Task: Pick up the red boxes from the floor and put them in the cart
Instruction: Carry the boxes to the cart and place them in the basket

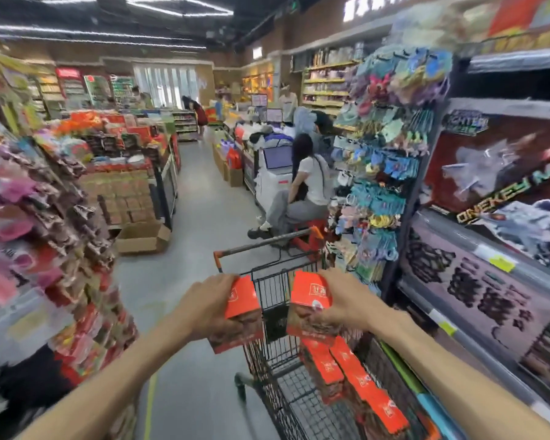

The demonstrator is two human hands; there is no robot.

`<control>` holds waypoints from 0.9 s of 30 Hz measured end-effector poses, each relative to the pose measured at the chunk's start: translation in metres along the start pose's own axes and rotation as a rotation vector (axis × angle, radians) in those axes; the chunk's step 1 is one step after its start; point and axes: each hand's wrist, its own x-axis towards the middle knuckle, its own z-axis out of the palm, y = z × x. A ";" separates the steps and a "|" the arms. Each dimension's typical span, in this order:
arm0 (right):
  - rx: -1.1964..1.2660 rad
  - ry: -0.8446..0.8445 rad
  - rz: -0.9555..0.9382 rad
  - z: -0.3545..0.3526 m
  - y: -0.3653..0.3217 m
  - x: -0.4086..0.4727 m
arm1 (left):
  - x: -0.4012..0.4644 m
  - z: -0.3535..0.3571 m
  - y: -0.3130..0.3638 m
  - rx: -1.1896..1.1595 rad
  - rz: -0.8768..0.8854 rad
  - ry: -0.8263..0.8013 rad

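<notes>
My left hand [204, 308] grips a red box [242, 315] by its top, held just left of the cart's rim. My right hand [337, 300] grips a second red box [310, 304] over the cart's basket. Both boxes are upright and orange-red on top with a dark picture lower down. The wire shopping cart [273, 290] with an orange-capped handle stands in front of me. Several red boxes [353, 376] lie stacked in its basket along the right side.
A shelf rack of toys and hanging goods [391, 154] runs close along the cart's right. Packed snack racks [61, 249] line the left. A person sits on a red stool [308, 198] just beyond the cart. An open cardboard box [142, 238] stands on the grey floor.
</notes>
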 end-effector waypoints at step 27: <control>0.136 -0.161 1.147 0.219 0.171 -0.080 | 0.303 0.347 0.140 0.081 0.973 -0.558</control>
